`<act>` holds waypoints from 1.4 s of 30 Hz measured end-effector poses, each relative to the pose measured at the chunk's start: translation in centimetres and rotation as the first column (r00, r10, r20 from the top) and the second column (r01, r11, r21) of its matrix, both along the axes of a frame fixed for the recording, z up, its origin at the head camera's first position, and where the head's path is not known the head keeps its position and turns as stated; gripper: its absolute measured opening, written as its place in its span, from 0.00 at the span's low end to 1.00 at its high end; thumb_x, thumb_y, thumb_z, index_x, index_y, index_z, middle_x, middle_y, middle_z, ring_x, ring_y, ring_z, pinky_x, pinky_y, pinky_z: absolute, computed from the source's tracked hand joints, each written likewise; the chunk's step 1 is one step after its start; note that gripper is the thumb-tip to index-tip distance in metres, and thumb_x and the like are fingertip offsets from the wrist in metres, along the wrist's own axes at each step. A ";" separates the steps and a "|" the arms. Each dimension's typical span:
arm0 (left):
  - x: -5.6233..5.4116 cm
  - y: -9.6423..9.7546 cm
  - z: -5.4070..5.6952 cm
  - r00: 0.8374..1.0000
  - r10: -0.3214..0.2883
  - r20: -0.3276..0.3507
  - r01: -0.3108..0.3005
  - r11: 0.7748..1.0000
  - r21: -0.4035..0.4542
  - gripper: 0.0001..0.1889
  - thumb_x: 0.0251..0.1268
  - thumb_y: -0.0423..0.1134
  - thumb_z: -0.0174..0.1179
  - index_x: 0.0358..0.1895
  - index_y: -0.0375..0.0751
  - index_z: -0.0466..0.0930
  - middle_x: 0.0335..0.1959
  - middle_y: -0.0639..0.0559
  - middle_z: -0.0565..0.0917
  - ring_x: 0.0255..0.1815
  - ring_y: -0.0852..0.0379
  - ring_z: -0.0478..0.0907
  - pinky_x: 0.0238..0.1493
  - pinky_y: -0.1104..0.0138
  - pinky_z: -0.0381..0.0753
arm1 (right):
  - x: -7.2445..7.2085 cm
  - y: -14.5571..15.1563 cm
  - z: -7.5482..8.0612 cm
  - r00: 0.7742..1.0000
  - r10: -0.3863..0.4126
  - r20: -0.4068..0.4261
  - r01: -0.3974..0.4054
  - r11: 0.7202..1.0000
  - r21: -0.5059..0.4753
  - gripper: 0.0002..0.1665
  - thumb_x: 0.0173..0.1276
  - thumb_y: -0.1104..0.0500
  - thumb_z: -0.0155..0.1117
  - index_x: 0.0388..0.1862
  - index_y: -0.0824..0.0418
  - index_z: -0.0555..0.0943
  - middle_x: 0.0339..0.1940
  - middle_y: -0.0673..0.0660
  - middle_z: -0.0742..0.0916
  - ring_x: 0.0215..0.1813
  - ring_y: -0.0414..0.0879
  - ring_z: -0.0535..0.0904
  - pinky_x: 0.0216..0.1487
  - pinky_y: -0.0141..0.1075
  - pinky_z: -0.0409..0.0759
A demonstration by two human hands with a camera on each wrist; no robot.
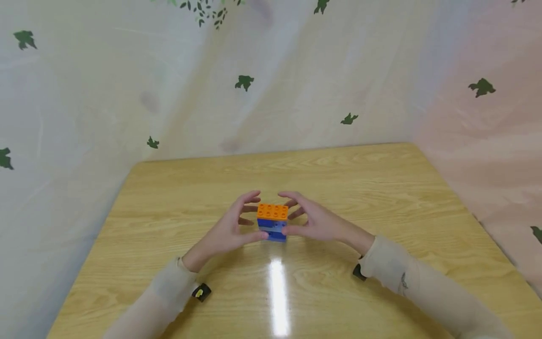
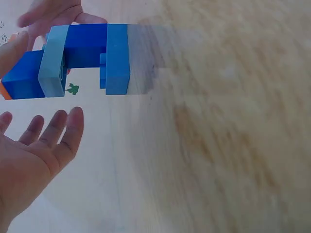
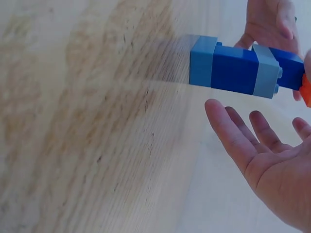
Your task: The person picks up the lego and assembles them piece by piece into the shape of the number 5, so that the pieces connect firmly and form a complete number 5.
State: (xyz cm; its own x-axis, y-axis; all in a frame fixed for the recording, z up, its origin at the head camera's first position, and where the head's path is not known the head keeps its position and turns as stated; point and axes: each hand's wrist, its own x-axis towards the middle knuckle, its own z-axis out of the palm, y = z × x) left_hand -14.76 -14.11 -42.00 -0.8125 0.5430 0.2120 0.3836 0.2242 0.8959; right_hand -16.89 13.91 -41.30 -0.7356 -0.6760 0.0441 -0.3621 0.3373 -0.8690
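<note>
A stack of toy building bricks stands upright on the wooden table (image 1: 203,188). Its top is an orange brick (image 1: 273,212) with round studs. Below come a dark blue brick (image 2: 24,75), a pale blue brick (image 3: 265,72), another dark blue brick (image 3: 234,68) and a mid-blue base brick (image 2: 118,60). The left wrist view shows a gap under the pale brick. My left hand (image 1: 233,228) curves loosely around the left side, fingers spread, thumb overlapping the lower front. On the right, my right hand (image 1: 317,221) mirrors it, fingers apart, thumb tip at the front edge.
A pale cloth backdrop (image 1: 296,84) with green leaf-like shapes hangs behind the table and along its sides. A bright light reflection (image 1: 278,296) lies on the tabletop in front of the stack. Dark wrist devices (image 1: 201,292) sit at both sleeve cuffs.
</note>
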 end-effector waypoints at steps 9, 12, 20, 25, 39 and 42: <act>0.5 0.4 -0.1 0.999 -0.011 -0.033 0.013 0.999 0.045 0.41 0.65 0.33 0.69 0.78 0.51 0.56 0.73 0.47 0.65 0.68 0.43 0.69 0.57 0.45 0.79 | 1.1 -0.4 0.6 1.000 0.027 0.003 -0.027 0.999 -0.041 0.38 0.75 0.50 0.66 0.77 0.43 0.58 0.68 0.58 0.74 0.58 0.53 0.81 0.42 0.39 0.87; 0.5 0.4 -0.3 0.999 -0.025 -0.030 0.026 0.999 0.029 0.41 0.66 0.34 0.69 0.78 0.51 0.55 0.73 0.47 0.64 0.66 0.42 0.70 0.57 0.46 0.80 | 1.3 -0.4 0.7 1.000 0.018 0.009 -0.017 0.999 -0.036 0.38 0.75 0.50 0.65 0.76 0.44 0.58 0.68 0.56 0.74 0.58 0.52 0.81 0.43 0.39 0.87; 0.3 0.4 -0.4 0.998 -0.059 -0.005 0.059 0.998 -0.017 0.40 0.69 0.38 0.67 0.79 0.51 0.54 0.73 0.44 0.64 0.63 0.42 0.74 0.57 0.50 0.81 | 1.3 -0.4 0.6 1.000 -0.001 0.008 0.001 1.000 -0.030 0.31 0.77 0.50 0.62 0.73 0.50 0.63 0.68 0.55 0.73 0.56 0.52 0.81 0.43 0.40 0.87; 0.2 0.5 -0.4 0.999 -0.052 -0.013 0.052 0.998 -0.028 0.38 0.71 0.37 0.66 0.78 0.50 0.55 0.71 0.46 0.66 0.63 0.43 0.74 0.57 0.52 0.81 | 1.1 -0.4 0.7 1.000 0.004 -0.006 -0.005 0.999 -0.039 0.27 0.77 0.51 0.62 0.70 0.51 0.65 0.67 0.55 0.74 0.55 0.53 0.82 0.42 0.40 0.87; 0.0 0.3 2.4 0.990 -0.090 0.110 0.095 0.995 -0.033 0.32 0.72 0.37 0.65 0.74 0.53 0.62 0.58 0.46 0.75 0.50 0.47 0.81 0.45 0.58 0.86 | 0.3 -0.2 2.5 0.998 -0.055 -0.023 0.052 0.989 -0.142 0.19 0.78 0.56 0.61 0.63 0.63 0.78 0.45 0.57 0.85 0.40 0.64 0.84 0.36 0.54 0.86; -0.3 0.2 2.9 0.986 -0.088 0.141 0.091 0.996 -0.016 0.32 0.72 0.37 0.65 0.75 0.52 0.62 0.58 0.44 0.75 0.48 0.46 0.82 0.45 0.55 0.87 | -0.3 -0.4 2.9 0.998 -0.058 0.020 0.061 0.988 -0.139 0.23 0.78 0.53 0.60 0.65 0.65 0.76 0.44 0.59 0.84 0.40 0.64 0.85 0.36 0.57 0.86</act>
State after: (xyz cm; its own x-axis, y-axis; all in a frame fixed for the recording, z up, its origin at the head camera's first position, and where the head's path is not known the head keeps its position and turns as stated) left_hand -15.02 -13.90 -39.08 -0.7814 0.6180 0.0868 0.2745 0.2154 0.9371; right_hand -17.18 13.50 -38.40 -0.7757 -0.6190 0.1229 -0.3305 0.2326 -0.9147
